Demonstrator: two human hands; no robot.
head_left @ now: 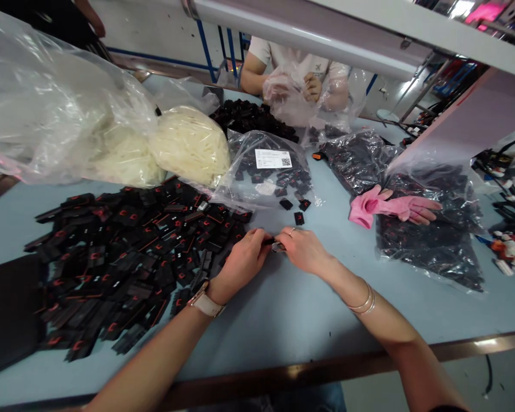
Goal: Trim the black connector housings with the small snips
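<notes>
My left hand (pixel 245 255) is closed, its fingertips pinching a small black plastic part (pixel 269 241) above the table. From the other side, my right hand (pixel 304 249) pinches at the same part, its fingers curled. A small shiny greyish piece (pixel 278 247) shows at the right fingertips; its kind is unclear. Beside my left hand spreads a large heap of black plastic connectors (pixel 154 246) with red-orange clips. Just beyond the hands lie a few loose black pieces (pixel 299 218), in front of a labelled clear bag (pixel 249 150) holding similar small pieces.
Clear bags of cream-coloured parts (pixel 191 146) stand at the back left. Pink gloves (pixel 390 207) lie on bags of black parts (pixel 429 246) at right. A black tray (pixel 11 315) sits at the left edge. Opposite, another person's hands (pixel 312 87) handle a clear bag.
</notes>
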